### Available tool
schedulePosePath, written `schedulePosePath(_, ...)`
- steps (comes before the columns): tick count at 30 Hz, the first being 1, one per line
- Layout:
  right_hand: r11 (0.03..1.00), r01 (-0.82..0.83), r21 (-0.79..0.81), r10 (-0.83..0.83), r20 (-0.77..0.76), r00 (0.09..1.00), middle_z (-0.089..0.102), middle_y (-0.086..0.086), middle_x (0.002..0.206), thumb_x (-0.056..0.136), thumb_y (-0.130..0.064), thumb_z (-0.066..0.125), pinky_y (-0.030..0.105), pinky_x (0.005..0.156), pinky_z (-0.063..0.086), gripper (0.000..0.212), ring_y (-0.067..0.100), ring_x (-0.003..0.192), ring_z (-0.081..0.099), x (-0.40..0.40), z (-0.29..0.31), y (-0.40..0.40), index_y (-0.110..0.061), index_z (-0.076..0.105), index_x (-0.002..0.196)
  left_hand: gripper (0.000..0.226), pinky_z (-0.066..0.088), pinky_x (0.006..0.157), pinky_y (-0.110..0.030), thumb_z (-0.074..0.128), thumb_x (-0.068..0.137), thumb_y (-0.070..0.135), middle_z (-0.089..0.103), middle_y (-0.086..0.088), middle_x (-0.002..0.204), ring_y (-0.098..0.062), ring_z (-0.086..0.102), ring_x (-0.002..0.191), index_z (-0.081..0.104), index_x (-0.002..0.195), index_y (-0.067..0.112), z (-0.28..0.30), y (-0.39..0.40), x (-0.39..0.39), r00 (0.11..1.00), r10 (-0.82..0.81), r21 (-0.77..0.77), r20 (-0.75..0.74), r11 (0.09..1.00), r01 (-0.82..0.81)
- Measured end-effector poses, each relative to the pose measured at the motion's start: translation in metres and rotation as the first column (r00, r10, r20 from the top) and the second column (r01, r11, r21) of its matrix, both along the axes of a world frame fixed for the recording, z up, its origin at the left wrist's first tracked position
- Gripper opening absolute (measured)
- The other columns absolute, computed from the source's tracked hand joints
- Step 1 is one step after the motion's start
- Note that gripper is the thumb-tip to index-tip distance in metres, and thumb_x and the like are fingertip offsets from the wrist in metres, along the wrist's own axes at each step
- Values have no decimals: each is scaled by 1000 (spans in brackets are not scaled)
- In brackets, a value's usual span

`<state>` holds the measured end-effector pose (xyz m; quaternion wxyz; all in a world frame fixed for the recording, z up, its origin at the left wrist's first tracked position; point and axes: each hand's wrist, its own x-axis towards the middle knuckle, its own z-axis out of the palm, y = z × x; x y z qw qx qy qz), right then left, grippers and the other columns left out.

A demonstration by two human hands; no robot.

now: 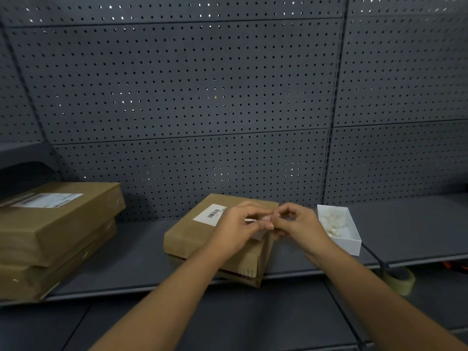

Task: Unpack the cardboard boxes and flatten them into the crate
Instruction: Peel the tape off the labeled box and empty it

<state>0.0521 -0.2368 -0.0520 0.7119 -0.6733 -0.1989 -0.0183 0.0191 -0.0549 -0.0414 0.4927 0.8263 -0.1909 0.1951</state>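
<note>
**A:** so how far along are you? going big to small: the grey shelf (pixel 141 252) in front of the pegboard (pixel 177 84) carries two sealed cardboard boxes (pixel 55 231) stacked at your left, both looking untouched; the middle box (pixel 202 239) sits at the shelf's front edge with its barcode label (pixel 210 214) up and its lid closed; I'd say you're early on, nothing flattened, and no crate in view.

**B:** and the hands?

**A:** both are over the middle box's right end; your left hand (pixel 238 229) and right hand (pixel 298 224) have fingertips curled together, pinching something small and pale, maybe tape or a label strip (pixel 255 220), can't tell which; just right of them is an open white box (pixel 339 229) with pale bits inside; a tape roll (pixel 402 282) hangs below the shelf edge.
</note>
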Motion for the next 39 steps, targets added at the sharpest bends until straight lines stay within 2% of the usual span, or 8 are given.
schedulePosePath(10, 911, -348, 221, 395, -225, 891, 71, 25, 120, 87, 9, 62, 41, 98, 56, 34, 36, 113, 69, 2, -4, -11, 13, 63, 121, 13, 49, 88, -14, 86, 80, 5, 74, 6, 108, -1, 70, 98, 83, 92, 9, -16, 16, 17, 996, 49, -77, -70, 996, -54)
schedulePosePath(15, 971, 142, -190, -141, 19, 990, 77, -2, 96, 95, -20, 72, 30, 62, 50, 10, 12, 78, 65, 10, 4, -7, -19, 77, 104, 27, 52, 91, -16, 89, 75, 2, 66, -3, 116, -2, 69, 98, 80, 99, 9, -17, 13, 20, 997, 29, -106, -66, 994, -36)
schedulePosePath(18, 967, 50, -250, -56, -19, 998, 75, 1, 92, 88, -17, 81, 24, 55, 52, 19, 6, 61, 63, 13, 6, 0, -13, 75, 106, 52, 60, 92, -34, 91, 73, 2, 57, 0, 129, -10, 68, 105, 70, 115, 23, -16, 13, 17, 993, -28, -168, -115, 986, 9)
schedulePosePath(23, 953, 69, -294, -61, 35, 998, 72, 6, 72, 84, -3, 81, 28, 53, 54, 11, 15, 59, 65, 13, 1, 4, -9, 76, 92, 65, 56, 100, -30, 88, 82, 14, 43, 13, 152, -8, 56, 132, 57, 136, 29, -23, 17, 19, 985, -77, -72, -151, 995, 67)
schedulePosePath(30, 915, 291, -279, -242, 196, 950, 72, -8, 71, 87, -6, 74, 18, 54, 48, 10, 3, 65, 65, 15, -4, -15, -15, 77, 84, 102, 29, 121, -28, 70, 84, 72, 30, 22, 159, 3, 29, 145, 17, 163, 36, -20, 12, 15, 956, -19, 189, -293, 979, 78)
schedulePosePath(32, 917, 350, -192, -327, 138, 935, 70, -1, 70, 92, -5, 69, 25, 52, 51, 10, 12, 64, 66, 20, -5, -33, -11, 74, 86, 89, 34, 118, -27, 63, 88, 72, 37, 23, 156, 0, 37, 143, 27, 161, 35, -19, 9, 15, 958, -15, 245, -286, 965, 88)
schedulePosePath(35, 965, 206, -164, -201, 50, 978, 71, 15, 89, 99, -7, 64, 29, 52, 55, 10, 21, 68, 69, 21, -6, -47, -5, 72, 94, 48, 46, 107, -22, 56, 104, 47, 61, 13, 139, -4, 58, 125, 47, 150, 37, -17, 9, 18, 966, -2, 250, -259, 966, 69)
schedulePosePath(39, 979, -41, -198, 53, 53, 997, 74, 20, 91, 94, -15, 73, 33, 61, 57, 14, 23, 74, 70, 11, -8, -32, -3, 74, 102, 53, 49, 108, -28, 68, 97, 45, 63, 9, 140, 0, 59, 128, 50, 147, 43, -22, 10, 22, 956, -56, 156, -288, 982, 105)
